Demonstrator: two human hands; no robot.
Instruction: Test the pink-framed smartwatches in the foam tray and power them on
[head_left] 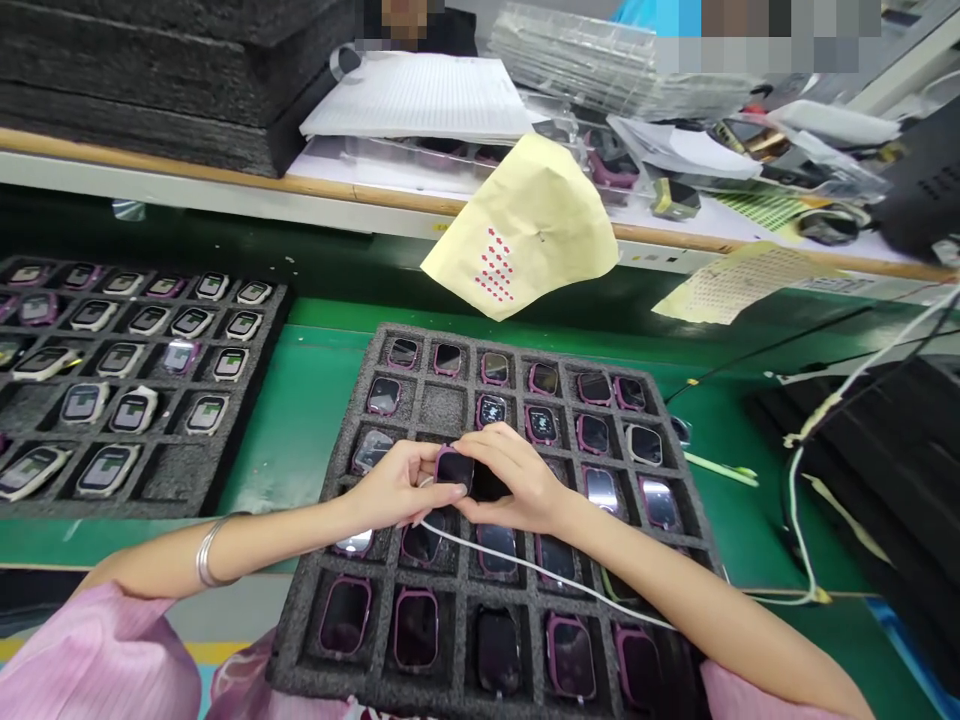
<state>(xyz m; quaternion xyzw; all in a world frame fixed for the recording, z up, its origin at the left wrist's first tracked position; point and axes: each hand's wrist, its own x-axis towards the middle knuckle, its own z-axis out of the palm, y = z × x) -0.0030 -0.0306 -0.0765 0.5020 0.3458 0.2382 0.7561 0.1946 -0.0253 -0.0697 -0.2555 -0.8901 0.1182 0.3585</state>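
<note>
My left hand and my right hand meet over a black foam tray. Between their fingers is a smartwatch head with a purple case and a dark screen. My left fingers close on its left side, with the thumb across its lower edge; my right fingers are curled round its top and right. A white cable runs from under my left fingers across the tray to the right; its end is hidden. Most compartments below hold purple-framed watch heads. Two of these show lit faces.
A second foam tray with mostly pale-framed watches lies on the green bench at left. Yellow paper hangs from the shelf edge. Black foam stacks stand upper left. A pale green pen-like stick lies right.
</note>
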